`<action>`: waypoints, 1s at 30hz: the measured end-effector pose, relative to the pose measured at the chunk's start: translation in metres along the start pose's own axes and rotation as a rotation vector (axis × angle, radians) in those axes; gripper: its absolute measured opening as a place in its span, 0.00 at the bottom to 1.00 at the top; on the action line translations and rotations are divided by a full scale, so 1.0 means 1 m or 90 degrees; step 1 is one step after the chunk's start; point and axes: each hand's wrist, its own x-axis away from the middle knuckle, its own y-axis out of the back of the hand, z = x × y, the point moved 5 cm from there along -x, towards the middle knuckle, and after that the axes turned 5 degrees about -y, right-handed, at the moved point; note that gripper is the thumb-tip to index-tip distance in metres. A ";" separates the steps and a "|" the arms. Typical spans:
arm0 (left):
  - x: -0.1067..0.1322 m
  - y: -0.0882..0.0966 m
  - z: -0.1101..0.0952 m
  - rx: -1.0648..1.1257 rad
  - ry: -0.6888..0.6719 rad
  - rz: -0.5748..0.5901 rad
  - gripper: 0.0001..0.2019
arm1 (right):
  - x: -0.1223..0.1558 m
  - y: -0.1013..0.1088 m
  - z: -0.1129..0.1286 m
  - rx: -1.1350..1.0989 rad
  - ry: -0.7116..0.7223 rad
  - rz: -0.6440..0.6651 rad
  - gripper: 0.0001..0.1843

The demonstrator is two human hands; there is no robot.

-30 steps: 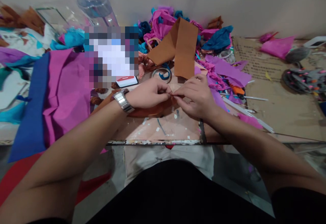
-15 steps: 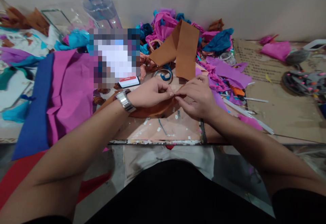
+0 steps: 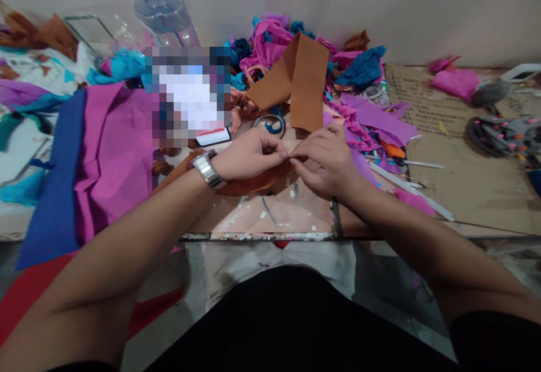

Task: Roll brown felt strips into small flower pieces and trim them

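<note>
My left hand (image 3: 247, 156), with a metal watch (image 3: 206, 169) on its wrist, and my right hand (image 3: 325, 160) meet fingertip to fingertip over the pink work board (image 3: 279, 214). Both pinch the same brown crepe paper strip (image 3: 253, 182), which curves out from under my left hand toward the wrist. The fingers of both hands are closed on it. Just beyond my hands lies a folded brown paper sheet (image 3: 306, 82).
Magenta paper (image 3: 114, 158) on blue paper (image 3: 54, 191) lies at the left. A clear water bottle (image 3: 163, 11) stands behind. Crumpled pink, purple and blue scraps (image 3: 274, 39) pile at the back. Cardboard (image 3: 460, 169) and a tool (image 3: 502, 132) sit at the right. Tape roll (image 3: 269, 124) lies ahead.
My hands stay together on the brown strip, with only slight finger shifts. The view has moved a little.
</note>
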 end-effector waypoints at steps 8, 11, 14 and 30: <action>0.002 0.001 -0.007 -0.104 -0.038 -0.051 0.13 | 0.001 0.000 -0.006 -0.068 -0.063 -0.047 0.03; 0.003 0.000 -0.009 -0.131 -0.038 -0.054 0.13 | 0.001 -0.001 -0.007 -0.078 -0.082 -0.038 0.04; 0.004 -0.001 -0.011 -0.149 -0.035 -0.050 0.13 | 0.001 -0.002 -0.008 -0.098 -0.103 -0.032 0.05; 0.007 -0.006 -0.016 -0.425 -0.142 -0.038 0.16 | -0.001 -0.009 -0.017 -0.204 -0.168 0.007 0.02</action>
